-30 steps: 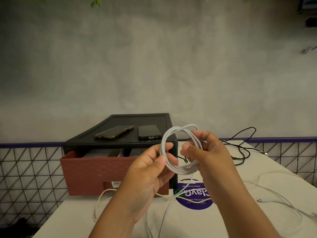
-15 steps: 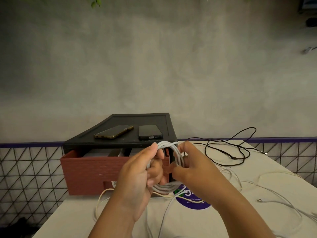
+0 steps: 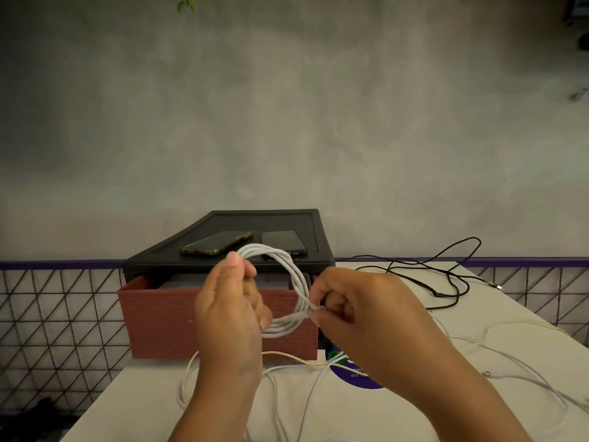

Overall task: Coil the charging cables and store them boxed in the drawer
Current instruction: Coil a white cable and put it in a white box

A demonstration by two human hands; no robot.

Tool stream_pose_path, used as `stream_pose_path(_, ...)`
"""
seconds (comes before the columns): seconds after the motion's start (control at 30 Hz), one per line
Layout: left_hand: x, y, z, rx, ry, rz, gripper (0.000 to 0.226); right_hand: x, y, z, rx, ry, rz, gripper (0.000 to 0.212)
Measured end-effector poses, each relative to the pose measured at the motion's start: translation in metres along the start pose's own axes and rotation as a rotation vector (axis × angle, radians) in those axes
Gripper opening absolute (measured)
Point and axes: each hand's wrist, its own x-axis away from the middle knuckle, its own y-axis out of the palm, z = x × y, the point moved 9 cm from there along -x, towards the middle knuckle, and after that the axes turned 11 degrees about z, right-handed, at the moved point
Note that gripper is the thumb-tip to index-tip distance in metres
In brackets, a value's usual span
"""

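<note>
Holding a white cable coil (image 3: pixel 298 279) up in both hands here. The left hand (image 3: pixel 229 317) has its fingers curled round the loop's left side, thumb tip up top. The right hand (image 3: pixel 360 320) pinches its lower right between thumb and fingertips. Right behind the grip sits the red-brown drawer (image 3: pixel 159 320), pulled out of a black unit (image 3: pixel 271 218) with a gold-edged phone (image 3: pixel 216 243) and a dark phone (image 3: pixel 283 241) on top. Below the hands, loose white cables (image 3: pixel 311 393) sprawl over the table (image 3: pixel 143 393). A black cable (image 3: pixel 444 295) lies off to the right.
</note>
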Motion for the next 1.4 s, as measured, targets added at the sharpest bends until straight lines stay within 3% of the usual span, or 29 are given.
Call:
stream_pose_path(0.13,-0.002,0.002,-0.012,0.090,-0.156,-0.029,0.035,-0.001,-0.002,0.007,0.014,0.013,-0.006,0.008)
stream_pose_path(0.23,-0.001,0.007,-0.018,0.202,-0.288,-0.079,0.034,-0.003,-0.006,0.018,-0.118,0.100,0.029,0.012)
stream_pose_path(0.4,0.003,0.013,-0.022,0.322,-0.433,-0.129,0.033,-0.001,0.004,0.014,-0.388,0.192,-0.064,0.022)
stream_pose_path(0.57,0.017,0.028,-0.035,0.379,-0.589,-0.200,0.035,-0.002,-0.003,0.016,-0.388,0.207,0.019,0.034)
stream_pose_path(0.7,0.026,0.028,-0.044,0.203,-0.600,-0.216,0.032,0.000,-0.011,0.031,-0.366,0.281,0.032,0.026)
stream_pose_path(0.8,0.029,0.028,-0.036,-0.050,-0.412,-0.244,0.018,0.006,-0.014,0.042,-0.374,0.325,-0.008,0.018)
stream_pose_path(0.9,0.040,0.036,-0.027,-0.244,-0.274,-0.367,0.038,0.011,-0.023,0.051,-0.417,0.371,0.020,0.017)
stream_pose_path(1.17,0.089,0.020,-0.039,-0.425,-0.340,-0.564,0.046,0.064,-0.032,0.072,-0.569,0.568,-0.072,0.012)
stream_pose_path(1.4,0.147,-0.028,-0.096,-0.773,-0.384,-0.731,0.067,0.153,-0.014,0.103,-0.333,0.706,-0.189,0.015)
